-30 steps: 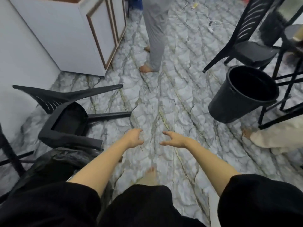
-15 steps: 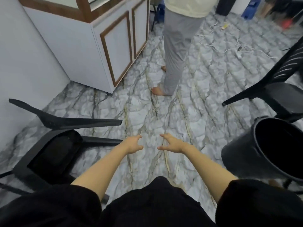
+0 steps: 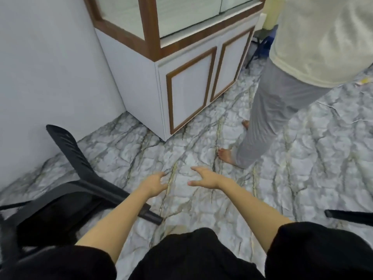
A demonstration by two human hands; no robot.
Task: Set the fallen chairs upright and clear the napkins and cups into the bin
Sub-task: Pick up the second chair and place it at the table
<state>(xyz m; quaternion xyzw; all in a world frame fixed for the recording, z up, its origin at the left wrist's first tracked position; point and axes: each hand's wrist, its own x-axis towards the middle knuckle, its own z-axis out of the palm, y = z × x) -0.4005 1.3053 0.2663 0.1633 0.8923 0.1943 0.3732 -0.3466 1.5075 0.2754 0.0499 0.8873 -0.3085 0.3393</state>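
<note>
A black plastic chair (image 3: 60, 201) lies on its side on the marble-patterned floor at the lower left, its slatted back toward the wall and one leg stretching right under my left forearm. My left hand (image 3: 154, 183) hovers just right of the chair, fingers apart, holding nothing. My right hand (image 3: 204, 177) is beside it, also spread and empty. Both hands are above bare floor and touch nothing. No bin, napkin or cup is in view.
A white cabinet with brown trim (image 3: 187, 83) stands ahead against the grey wall (image 3: 46, 67). A barefoot person in grey trousers (image 3: 268, 126) stands close at the right. A black chair leg (image 3: 351, 216) pokes in from the right edge.
My view has swung left and up: the bin and the upright chair have left the frame, and the cabinet and standing person look nearer. My hands stay spread and empty.
</note>
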